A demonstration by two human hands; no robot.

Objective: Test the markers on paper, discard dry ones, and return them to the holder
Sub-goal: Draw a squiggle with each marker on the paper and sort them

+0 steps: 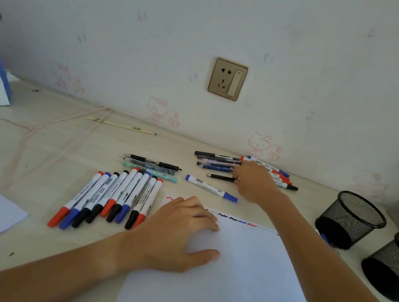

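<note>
Left hand (180,229) flat on paper (239,274); right hand (253,183), fingers extended, over far markers (279,177).

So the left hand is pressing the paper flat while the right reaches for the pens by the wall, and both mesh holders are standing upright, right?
Not quite. The head view shows both mesh holders lying tipped on their sides. The rest holds: the left hand rests on the paper, and the right hand reaches the pens by the wall.

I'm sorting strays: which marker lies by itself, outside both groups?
The blue-capped marker just beyond the paper, between the fanned row and the far pile, touching neither.
</note>
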